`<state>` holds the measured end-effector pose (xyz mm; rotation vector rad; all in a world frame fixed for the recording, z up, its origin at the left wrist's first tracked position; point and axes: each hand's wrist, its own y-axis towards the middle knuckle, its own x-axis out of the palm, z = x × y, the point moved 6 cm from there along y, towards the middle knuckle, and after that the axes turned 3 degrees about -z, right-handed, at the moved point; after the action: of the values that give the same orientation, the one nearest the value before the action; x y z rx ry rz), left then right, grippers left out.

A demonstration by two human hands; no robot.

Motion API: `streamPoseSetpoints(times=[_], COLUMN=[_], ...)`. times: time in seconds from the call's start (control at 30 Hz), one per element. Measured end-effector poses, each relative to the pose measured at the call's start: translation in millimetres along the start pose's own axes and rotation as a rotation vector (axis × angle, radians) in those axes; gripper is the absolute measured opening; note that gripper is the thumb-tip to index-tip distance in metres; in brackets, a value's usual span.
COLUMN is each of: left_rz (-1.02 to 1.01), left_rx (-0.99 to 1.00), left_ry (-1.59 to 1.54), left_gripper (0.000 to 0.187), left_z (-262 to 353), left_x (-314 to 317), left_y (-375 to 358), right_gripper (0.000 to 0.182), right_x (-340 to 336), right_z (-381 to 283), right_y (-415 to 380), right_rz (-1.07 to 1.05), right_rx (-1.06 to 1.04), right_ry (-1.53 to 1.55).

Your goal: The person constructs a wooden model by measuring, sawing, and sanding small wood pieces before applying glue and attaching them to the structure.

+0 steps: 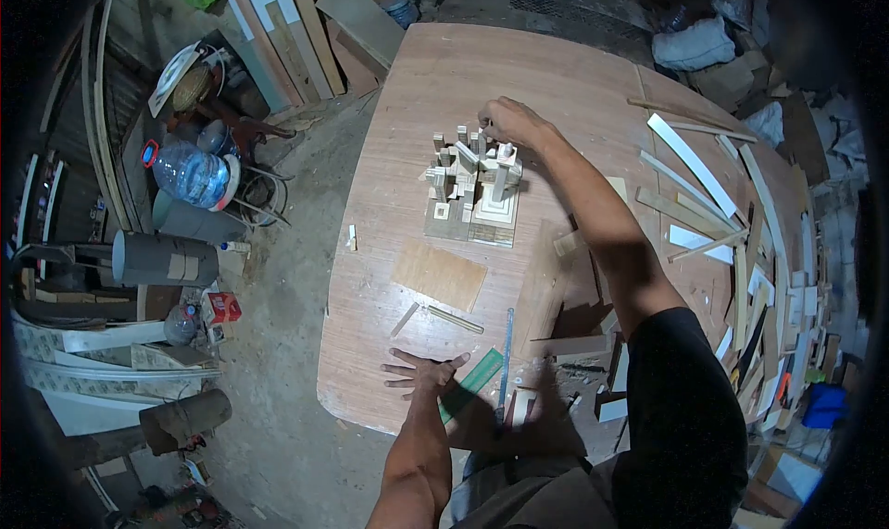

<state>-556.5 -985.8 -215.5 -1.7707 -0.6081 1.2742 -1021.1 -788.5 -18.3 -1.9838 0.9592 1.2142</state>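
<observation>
A small wooden model of towers and blocks [468, 182] stands on a flat base on the table. At its far side, my right hand [514, 124] is closed with fingers bent down against the model's back towers; what the fingertips hold is hidden. My left hand [426, 372] lies on the table near the front edge, fingers spread, holding nothing. Beside it are a green ruler [474, 381] and a blue hacksaw blade-like strip [507, 358]. A thin plywood rectangle [440, 274] and two narrow wood strips [454, 320] lie between that hand and the model.
The wooden table [370, 316] carries white and bare wood strips [693, 163] along its right side. Wood offcuts [574, 346] lie near my body. On the floor at left are a large water bottle [193, 175] and a grey cylinder [167, 258]. Boards [287, 38] lean behind.
</observation>
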Motion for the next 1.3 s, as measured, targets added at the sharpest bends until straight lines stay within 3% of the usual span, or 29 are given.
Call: streamPoseSetpoints(times=[0.5,0.9,1.1,1.17,1.3], left_rz=[-0.002,0.063,0.033,0.034,0.072], left_rx=[0.001,0.083,0.036,0.056,0.041], left_ry=[-0.056,-0.004,-0.007,-0.009,-0.028], left_gripper=[0.171,0.178,0.174,0.173,0.173], left_z=[5.4,-1.0,1.5,1.2,3.1], left_x=[-15.8,1.4,-1.3,-2.4,-6.7], left_y=[-22.5,12.9,2.5,2.5,-7.8], right_gripper=[0.021,0.021,0.014,0.012,0.016], right_x=[4.8,7.5,11.5,17.8,21.8], right_z=[0.7,9.2,1.9,6.0,-3.0], right_y=[3.9,-7.0,-22.5,-25.9,-29.0], right_rz=[0.007,0.118,-0.022,-0.098,-0.038], right_rx=[0.005,-0.070,-0.096,-0.033,-0.206], right_ry=[-0.002,0.010,0.092,0.245,0.207])
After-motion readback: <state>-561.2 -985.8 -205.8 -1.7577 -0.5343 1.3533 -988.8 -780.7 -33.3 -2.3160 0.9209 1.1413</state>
